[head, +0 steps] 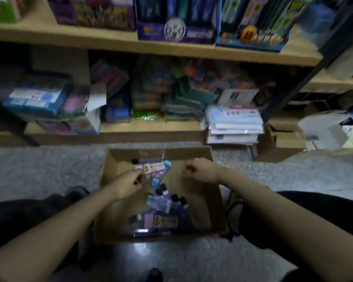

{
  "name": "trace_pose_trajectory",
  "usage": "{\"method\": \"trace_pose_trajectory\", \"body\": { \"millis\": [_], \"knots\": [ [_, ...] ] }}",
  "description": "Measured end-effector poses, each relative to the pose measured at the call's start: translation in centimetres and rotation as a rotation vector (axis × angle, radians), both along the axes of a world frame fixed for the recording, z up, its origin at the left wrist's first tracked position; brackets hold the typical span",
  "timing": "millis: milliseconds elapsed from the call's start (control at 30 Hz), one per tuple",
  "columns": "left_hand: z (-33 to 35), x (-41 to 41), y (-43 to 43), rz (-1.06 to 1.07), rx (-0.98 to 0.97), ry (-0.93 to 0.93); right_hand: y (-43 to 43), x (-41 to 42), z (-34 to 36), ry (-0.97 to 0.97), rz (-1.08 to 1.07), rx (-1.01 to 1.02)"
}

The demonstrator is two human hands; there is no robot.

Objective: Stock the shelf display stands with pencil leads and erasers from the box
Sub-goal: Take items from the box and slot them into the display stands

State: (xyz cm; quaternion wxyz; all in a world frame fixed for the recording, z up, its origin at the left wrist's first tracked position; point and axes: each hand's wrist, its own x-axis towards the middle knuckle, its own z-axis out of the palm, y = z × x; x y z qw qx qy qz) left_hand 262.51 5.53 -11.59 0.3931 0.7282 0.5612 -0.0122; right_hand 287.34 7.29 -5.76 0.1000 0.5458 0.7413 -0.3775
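Observation:
An open cardboard box (204,192) stands on the floor below me, with several small packs (163,212) of pencil leads and erasers lying loose in it. My left hand (128,185) is over the box's left side and pinches a bunch of pink and blue packs (154,169) held above the box. My right hand (200,169) hovers over the box's far right part with its fingers curled; nothing shows in it. Display stands (176,31) with coloured packs sit on the upper shelf.
A wooden shelf unit (114,129) faces me; its lower shelf holds stacked boxes and packets. A pile of white flat packs (234,127) and a closed carton (283,143) stand at the right. My legs lie on both sides of the box on grey floor.

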Motion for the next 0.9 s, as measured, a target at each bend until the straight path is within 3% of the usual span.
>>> {"method": "trace_pose_trajectory", "body": {
  "millis": [100, 233, 433, 633, 900],
  "knots": [
    [-4.2, -0.7, -2.8, 0.102, -0.123, -0.102, -1.8, -0.2, -5.5, -0.01, -0.101, -0.095],
    [-8.7, -1.1, -5.2, 0.205, -0.242, -0.101, -4.1, -0.2, -11.4, -0.046, -0.298, -0.192],
    [-11.8, 0.8, -4.0, 0.014, -0.04, -0.027, -7.2, -0.2, -16.9, -0.04, -0.554, -0.278],
    [-14.3, 3.6, -2.6, -0.305, 0.131, 0.176, -9.0, -1.7, -18.6, -0.092, -0.697, -0.183],
    [-14.8, 3.4, -2.1, -0.262, 0.048, 0.212, -8.7, -2.1, -19.3, -0.116, -0.808, -0.156]
  ]
}}
